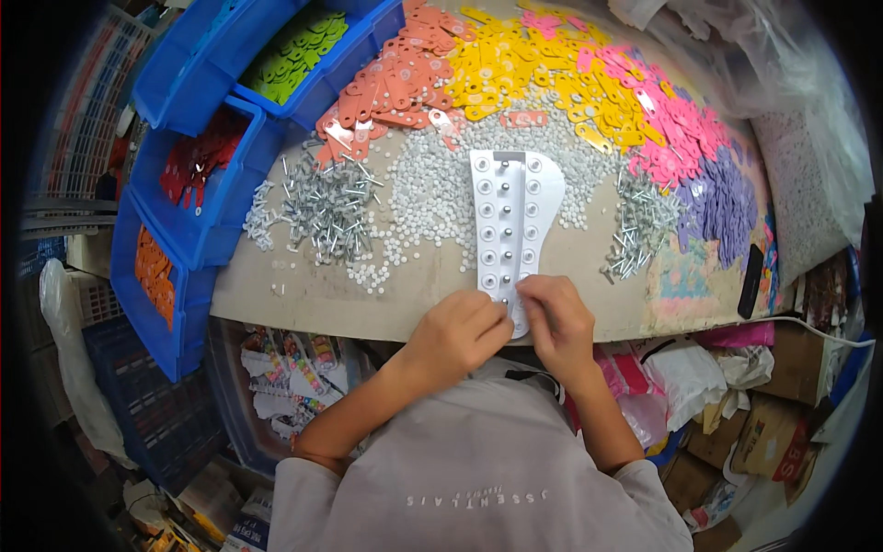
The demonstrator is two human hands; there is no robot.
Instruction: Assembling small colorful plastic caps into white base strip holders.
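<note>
**Crowded table around one white board [549, 198]**

At my far left, blue plastic bins [189, 322] hold flat orange pieces [154, 271], red pieces [193, 164] and green pieces [302, 57]. Next comes a spiky heap of metal pins [331, 207], then small pale discs [432, 170], strewn around the board's upper part and crowding its sides. Behind them lie coral tags [377, 89] and yellow tags [501, 69], flat and round-ended.

I see the left hand [460, 328] at the board's lower end, fingers curled, thumb drawn in. The board lies mid-table near the front edge: smooth, bulging rightward, two columns of round sockets flanking a channel of metal studs [505, 210]. Beside it the right hand [558, 322] has thumb and forefinger close together. What either pinches I cannot tell — the hands hide that end. Below, a grey shirt [478, 442] carries pale lettering [478, 498], upside down.

Further right: another pin heap [641, 225], pink tags [676, 138], purple tags [722, 204], a slim black bar [751, 279], a speckled-looking plastic bag [814, 170] — and a cardboard carton [771, 440] with printed markings.
</note>
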